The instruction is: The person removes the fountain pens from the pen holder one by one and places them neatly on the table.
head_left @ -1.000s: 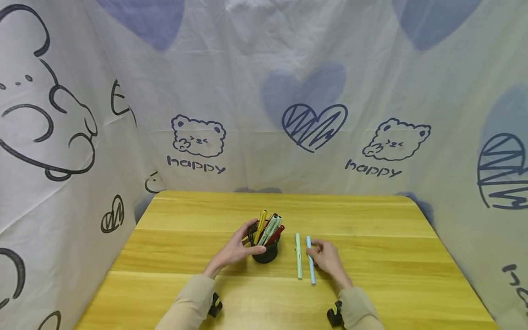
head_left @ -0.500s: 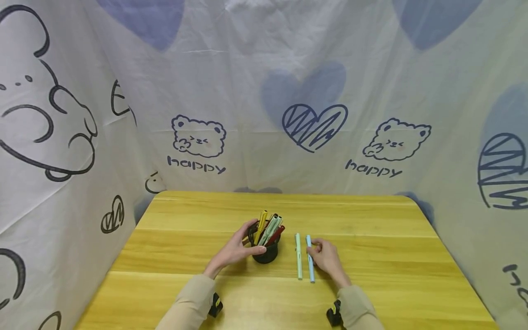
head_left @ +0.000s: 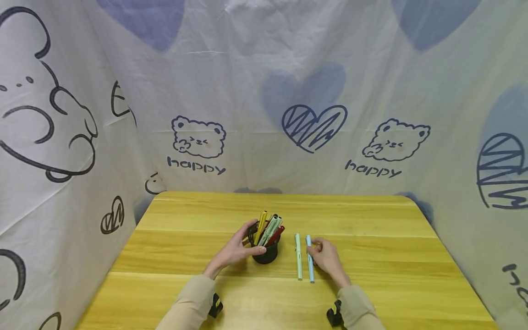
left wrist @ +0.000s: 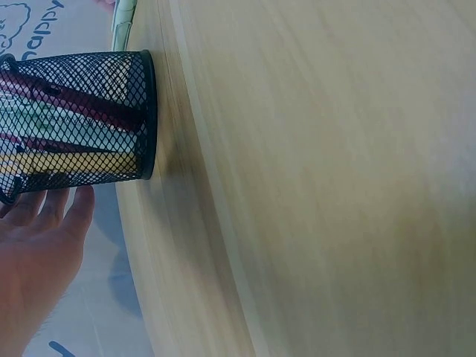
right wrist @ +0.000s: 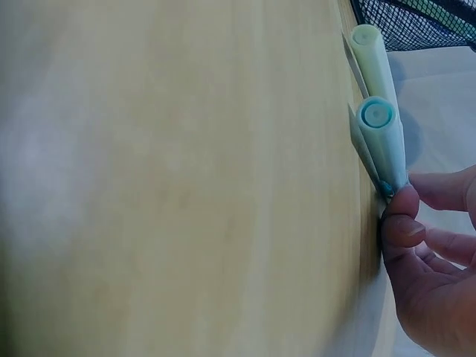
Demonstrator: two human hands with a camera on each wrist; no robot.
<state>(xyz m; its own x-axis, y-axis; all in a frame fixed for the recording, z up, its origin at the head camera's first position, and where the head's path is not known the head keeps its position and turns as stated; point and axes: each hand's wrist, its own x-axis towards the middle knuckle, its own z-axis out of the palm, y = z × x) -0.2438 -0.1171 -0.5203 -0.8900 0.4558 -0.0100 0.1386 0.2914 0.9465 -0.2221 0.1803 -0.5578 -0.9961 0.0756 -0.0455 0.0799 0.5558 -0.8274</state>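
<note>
A black mesh pen holder (head_left: 266, 256) stands upright on the wooden table, packed with several pens: a yellow pen (head_left: 261, 227), pale green pens (head_left: 270, 229) and a dark red pen (head_left: 277, 234). My left hand (head_left: 234, 251) holds the pen holder from its left side, thumb across the front and fingers behind. To the right lie a light green pen (head_left: 299, 263) and a light blue pen (head_left: 311, 270), nearly parallel with a narrow gap. My right hand (head_left: 327, 259) pinches the light blue pen on its right side; in the right wrist view the thumb (right wrist: 405, 230) is at its barrel.
The wooden table (head_left: 185, 215) reaches back to a white curtain (head_left: 247, 91) printed with hearts and bears. Black wrist cameras, such as the left one (head_left: 215, 305), sit at both sleeves.
The light blue pen's near end has shifted slightly up and left, so the pen lies straighter beside the light green one. My left hand and the pen holder stay in place.
</note>
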